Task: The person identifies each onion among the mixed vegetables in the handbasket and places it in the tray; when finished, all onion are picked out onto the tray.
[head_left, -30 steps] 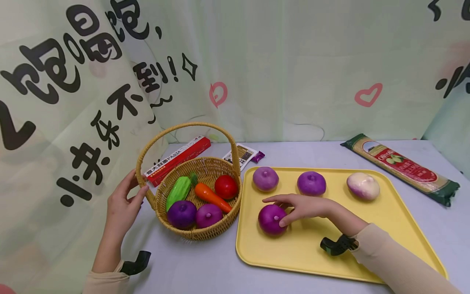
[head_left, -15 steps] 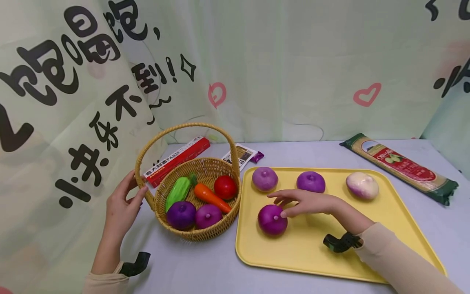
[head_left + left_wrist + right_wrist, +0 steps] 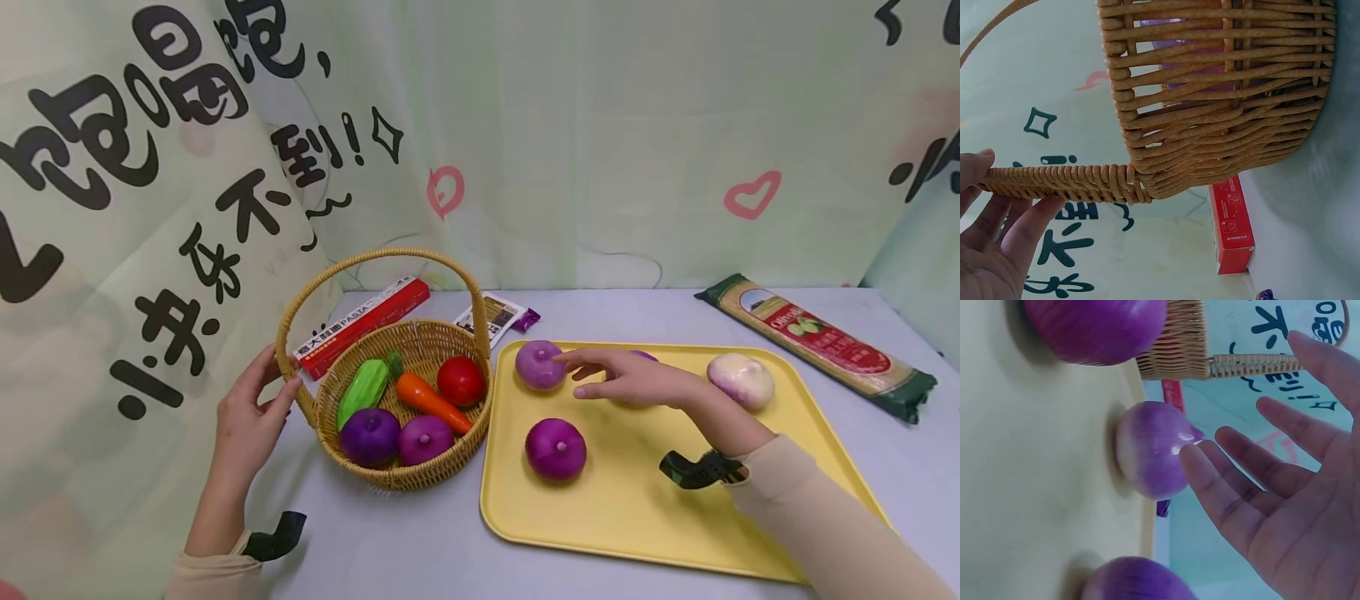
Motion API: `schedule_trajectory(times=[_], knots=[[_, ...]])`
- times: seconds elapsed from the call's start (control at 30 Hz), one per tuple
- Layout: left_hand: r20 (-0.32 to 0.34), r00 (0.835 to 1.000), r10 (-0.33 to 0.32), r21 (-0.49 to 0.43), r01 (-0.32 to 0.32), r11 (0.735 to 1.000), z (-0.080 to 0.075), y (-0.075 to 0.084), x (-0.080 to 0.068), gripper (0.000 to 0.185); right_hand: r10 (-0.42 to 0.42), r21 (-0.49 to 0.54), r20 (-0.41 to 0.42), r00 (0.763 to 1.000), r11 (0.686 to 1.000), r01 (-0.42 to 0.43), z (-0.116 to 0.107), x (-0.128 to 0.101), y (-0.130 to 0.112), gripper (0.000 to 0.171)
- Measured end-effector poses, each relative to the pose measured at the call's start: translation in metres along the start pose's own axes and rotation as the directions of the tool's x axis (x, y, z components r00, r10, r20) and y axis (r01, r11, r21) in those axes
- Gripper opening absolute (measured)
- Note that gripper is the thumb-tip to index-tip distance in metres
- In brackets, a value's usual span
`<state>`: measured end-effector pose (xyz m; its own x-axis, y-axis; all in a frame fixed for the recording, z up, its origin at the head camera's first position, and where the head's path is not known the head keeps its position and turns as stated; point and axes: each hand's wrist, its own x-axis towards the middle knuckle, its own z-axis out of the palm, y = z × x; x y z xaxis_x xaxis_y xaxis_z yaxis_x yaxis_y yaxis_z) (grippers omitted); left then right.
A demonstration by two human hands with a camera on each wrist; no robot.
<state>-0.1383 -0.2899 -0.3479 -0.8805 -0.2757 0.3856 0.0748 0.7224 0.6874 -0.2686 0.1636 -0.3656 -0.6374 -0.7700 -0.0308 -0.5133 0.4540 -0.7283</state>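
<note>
My left hand holds the side of the arched handle of a wicker basket, thumb on one face and fingers on the other. Inside lie two purple onions, a green ridged vegetable, a carrot and a tomato. My right hand hovers over the yellow tray with fingers spread and nothing in them. Its fingertips overlap a light purple onion in the head view. A magenta onion sits nearer the front. Another onion is mostly hidden behind the hand.
A white-and-purple onion sits at the tray's back right. Beyond the tray lies a long pasta bag. Behind the basket are a red pasta box and a small packet. A printed curtain stands behind.
My right hand has left the magenta onion and moved up and back toward the light purple onion. That magenta onion stays in place on the tray. My left hand keeps its hold.
</note>
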Motion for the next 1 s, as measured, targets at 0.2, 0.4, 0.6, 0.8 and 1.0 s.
schedule_trajectory(times=[0.2,0.4,0.6,0.8,1.0], knots=[[0.009,1.0,0.008,0.0,-0.008,1.0,0.0,-0.001,0.001,0.056,-0.037,0.012,-0.015,0.999,0.999,0.037,-0.009,0.006,-0.016,0.053],[0.012,1.0,-0.007,0.005,0.007,1.0,0.0,-0.003,-0.001,0.056,-0.038,0.037,0.009,0.999,0.999,0.038,-0.014,0.015,-0.033,0.052],[0.0,1.0,-0.016,0.031,0.016,0.999,0.0,-0.006,-0.002,0.056,-0.05,0.055,0.024,0.998,0.997,0.049,-0.02,0.027,-0.049,0.05],[0.004,1.0,-0.018,0.035,0.018,0.999,0.0,-0.005,-0.001,0.057,-0.063,0.064,0.042,0.997,0.996,0.06,-0.022,0.04,-0.065,0.05],[0.007,1.0,-0.022,0.035,0.021,0.999,0.0,-0.003,0.001,0.057,-0.133,0.05,0.076,0.988,0.99,0.129,-0.019,0.055,-0.077,0.053]])
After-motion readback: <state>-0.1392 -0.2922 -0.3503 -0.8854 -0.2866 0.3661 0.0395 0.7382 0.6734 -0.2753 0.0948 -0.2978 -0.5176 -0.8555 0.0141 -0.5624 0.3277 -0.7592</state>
